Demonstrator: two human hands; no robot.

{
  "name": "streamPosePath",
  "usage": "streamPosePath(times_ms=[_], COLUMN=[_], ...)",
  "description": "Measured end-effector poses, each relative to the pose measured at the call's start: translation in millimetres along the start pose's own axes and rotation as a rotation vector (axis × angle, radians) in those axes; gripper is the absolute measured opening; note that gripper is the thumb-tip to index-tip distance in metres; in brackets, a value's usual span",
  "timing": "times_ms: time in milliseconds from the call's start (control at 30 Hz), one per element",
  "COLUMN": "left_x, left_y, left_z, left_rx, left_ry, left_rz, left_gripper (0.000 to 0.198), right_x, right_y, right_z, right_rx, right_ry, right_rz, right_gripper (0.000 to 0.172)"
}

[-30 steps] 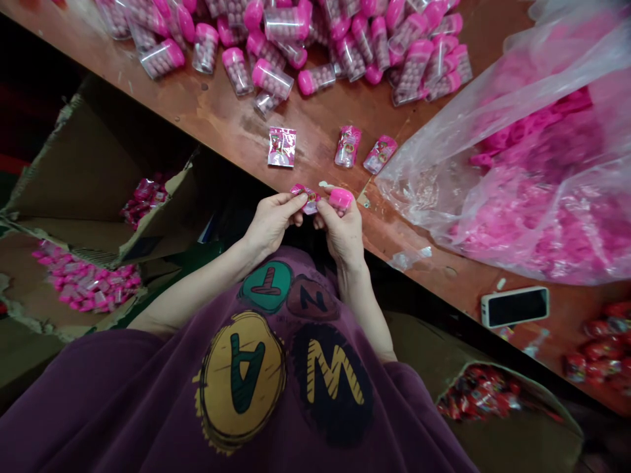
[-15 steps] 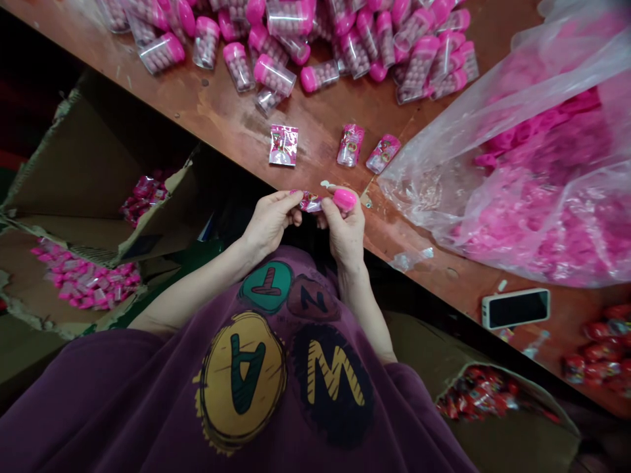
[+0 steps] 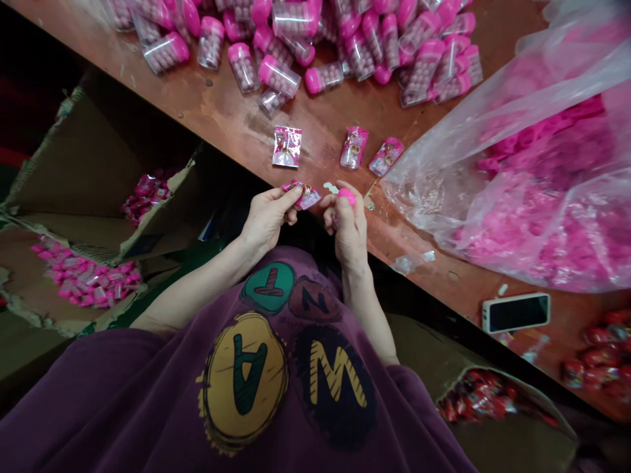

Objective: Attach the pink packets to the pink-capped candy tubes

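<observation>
Between thumb and fingers, my left hand [image 3: 270,213] pinches a shiny pink printed wrapper [image 3: 304,196] just off the table's near edge. My right hand [image 3: 349,226], a little to the right and apart from the wrapper, is closed around a small candy jar with a pink cap [image 3: 346,195]; its body is mostly hidden by the fingers. Flat on the table beyond lies a pink sachet [image 3: 286,146]. Beside it to the right are two pink wrapped jars, one nearer the middle [image 3: 353,148] and another tilted [image 3: 386,156].
Many pink-capped jars of candy balls [image 3: 277,75] are heaped at the table's back. A clear bag of pink pieces [image 3: 547,210] stands right, with a phone [image 3: 516,313] below. Cardboard boxes [image 3: 93,177] sit left; another box of red packets [image 3: 478,397] is lower right.
My right hand has let go of the wrapper and drawn away to the right, turning the capped jar more upright. The wrapper stays in my left hand.
</observation>
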State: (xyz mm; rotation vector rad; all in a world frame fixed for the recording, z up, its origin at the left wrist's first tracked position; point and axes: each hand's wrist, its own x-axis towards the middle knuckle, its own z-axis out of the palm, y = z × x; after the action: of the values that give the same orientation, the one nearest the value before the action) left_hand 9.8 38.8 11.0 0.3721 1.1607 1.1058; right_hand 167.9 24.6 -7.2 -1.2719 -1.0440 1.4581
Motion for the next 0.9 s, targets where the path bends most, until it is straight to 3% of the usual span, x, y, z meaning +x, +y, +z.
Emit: streamPosePath(times_ms=[200,400,667,900], left_x=[1,0,-4,-3], left_y=[0,-1,-4,-5], left_z=[-0.7,2.0,4.1,5.6], left_rx=[0.069,0.012,0.011,-0.003], left_ry=[0.08,0.065,0.042,0.04], left_rz=[0.077,0.043,0.03,-0.002], left_gripper=[0.032,0.035,0.032,0.027], right_x=[-14,-18,-10,-18], right_y=[-8,1,10,15], right_z=[6,14,20,21], right_rx=[0.12,-0.07,-0.197,-0.149], right_ry=[-0.066,0.102,0.205,0.09], right_rz=[0.073,-0.008,-0.142,-0.095], right_gripper=[0.053,0.058,0.055,0.054])
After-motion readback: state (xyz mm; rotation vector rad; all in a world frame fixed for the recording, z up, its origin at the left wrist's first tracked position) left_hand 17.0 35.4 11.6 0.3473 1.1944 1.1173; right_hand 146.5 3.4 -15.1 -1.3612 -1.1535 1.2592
